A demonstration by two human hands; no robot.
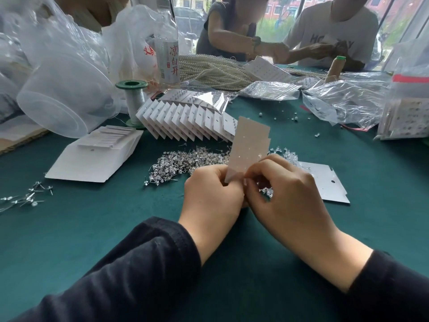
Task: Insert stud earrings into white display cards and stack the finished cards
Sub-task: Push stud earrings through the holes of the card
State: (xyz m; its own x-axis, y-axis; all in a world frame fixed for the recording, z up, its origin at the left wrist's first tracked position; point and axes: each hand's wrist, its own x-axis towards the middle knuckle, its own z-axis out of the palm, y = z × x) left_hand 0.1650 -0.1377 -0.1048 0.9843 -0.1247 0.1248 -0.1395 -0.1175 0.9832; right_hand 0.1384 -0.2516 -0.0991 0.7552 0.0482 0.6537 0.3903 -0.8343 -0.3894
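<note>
My left hand (212, 194) grips the lower edge of a white display card (249, 145) that stands upright above the green table, its back toward me. My right hand (283, 191) is pressed against the card's lower right side with thumb and forefinger pinched together; whatever they pinch is hidden. A heap of silver stud earrings (185, 162) lies just behind my hands. A fanned row of finished cards (185, 122) leans behind the heap. A stack of blank cards (97, 156) lies to the left. Another card (325, 180) lies flat at the right.
A few loose studs (25, 197) lie at the far left. A green thread spool (132, 101), a water bottle (167, 47), plastic tubs and bags (60, 94), pearl strands (209, 70) and clear bags (348, 101) crowd the back. Two people work across the green table (116, 228).
</note>
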